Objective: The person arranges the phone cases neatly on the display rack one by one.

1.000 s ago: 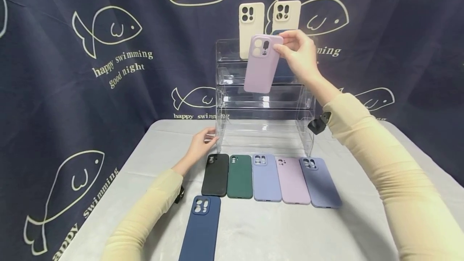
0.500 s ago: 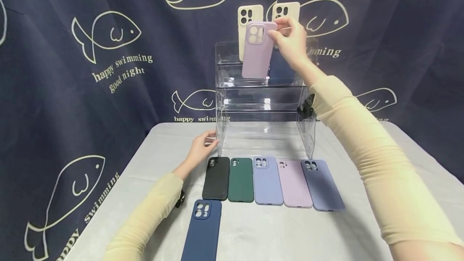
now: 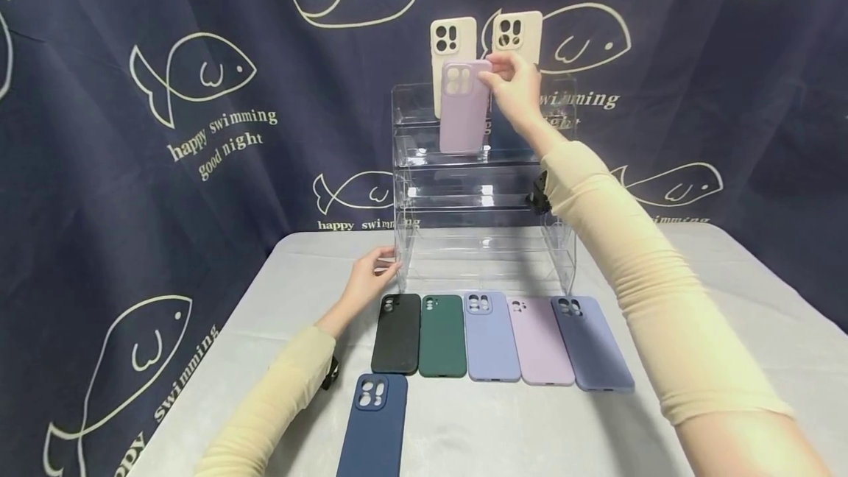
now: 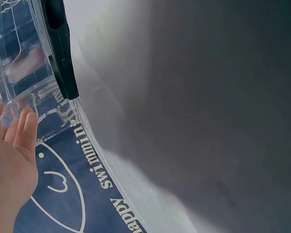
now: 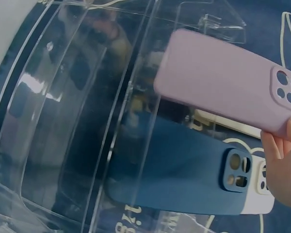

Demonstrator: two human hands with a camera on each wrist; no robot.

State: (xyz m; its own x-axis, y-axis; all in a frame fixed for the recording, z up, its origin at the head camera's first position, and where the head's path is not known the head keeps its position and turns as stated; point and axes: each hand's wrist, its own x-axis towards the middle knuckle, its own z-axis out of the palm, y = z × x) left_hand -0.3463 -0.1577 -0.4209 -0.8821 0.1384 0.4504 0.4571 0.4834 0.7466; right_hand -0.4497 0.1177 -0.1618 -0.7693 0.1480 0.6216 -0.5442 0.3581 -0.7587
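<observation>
In the head view my right hand pinches a lilac phone case by its upper right corner. The case is upright before the upper tiers of a clear tiered display stand, partly covering a white phone case. Whether its lower edge touches a tier, I cannot tell. Beside it in the right wrist view a navy phone case stands in front of another white phone case. At the stand's lower left side, my left hand holds the side panel between thumb and fingers.
On the white table, a row before the stand has a black case, a green case, a light blue case, a pink-lilac case and a grey-blue case. Nearer lies another navy case.
My right hand has moved left with the lilac case, rising and then lowering, and the case now stands straighter. My left hand stays at the stand's side.
</observation>
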